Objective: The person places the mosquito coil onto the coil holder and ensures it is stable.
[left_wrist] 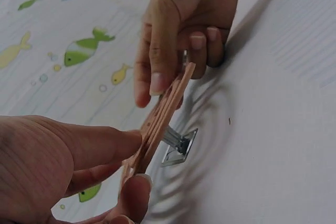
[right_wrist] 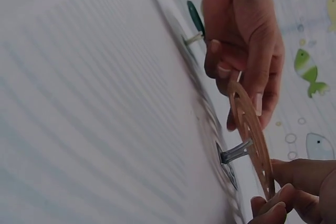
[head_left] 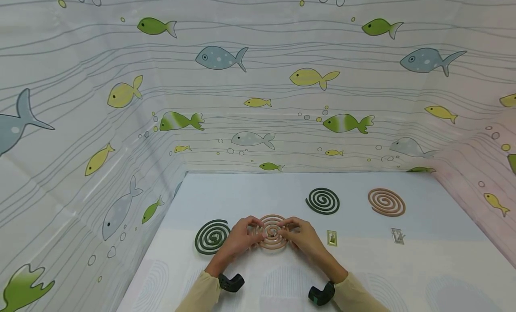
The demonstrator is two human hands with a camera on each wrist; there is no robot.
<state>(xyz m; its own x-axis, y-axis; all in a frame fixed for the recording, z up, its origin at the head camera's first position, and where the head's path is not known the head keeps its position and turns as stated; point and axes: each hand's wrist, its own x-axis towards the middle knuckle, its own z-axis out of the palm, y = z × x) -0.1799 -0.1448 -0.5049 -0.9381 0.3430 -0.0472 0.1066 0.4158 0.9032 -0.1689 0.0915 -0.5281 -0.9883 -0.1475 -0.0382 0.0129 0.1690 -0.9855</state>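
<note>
A brown mosquito coil is held between both hands above the white table. My left hand pinches its left edge between thumb and fingers. On the opposite edge, my right hand pinches it likewise. Under the coil's centre stands a small metal coil stand, its upright prongs reaching up to the coil in both wrist views. Whether the prong tip is lodged in the coil I cannot tell. Left of my left hand, a dark green coil sits raised on another stand.
Toward the back right lie another green coil and another brown coil. In front of them are a gold-toned metal stand and a silver one. Fish-patterned sheeting surrounds the table at the back and sides.
</note>
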